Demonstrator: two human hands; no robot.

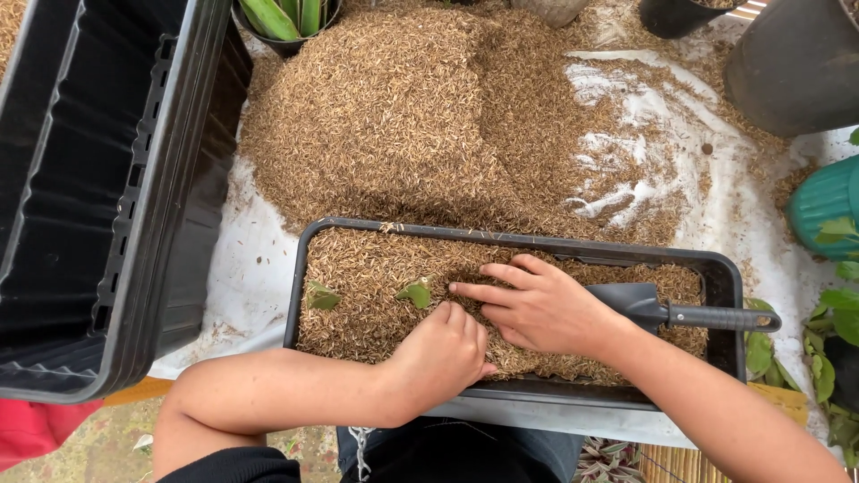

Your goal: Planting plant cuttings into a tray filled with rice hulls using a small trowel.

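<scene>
Inside the black planter trough [304, 268], left hand [440, 356] curled and right hand [537, 309] flat press husk around two small seedlings [414, 293], holding nothing; firming evenly seems next.

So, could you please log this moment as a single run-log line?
left hand: fingers in rice husks | right hand: flat on husks | black planter tray | trowel lying in tray | two seedlings

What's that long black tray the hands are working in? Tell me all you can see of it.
The tray is a long rectangular planter of black plastic with rounded corners and a thick rim. It lies flat on a white sheet, filled almost to the rim with brown husks. Two small green leaves poke out. Both hands, left and right, press into the husks, and a black trowel rests across its right end.
</scene>
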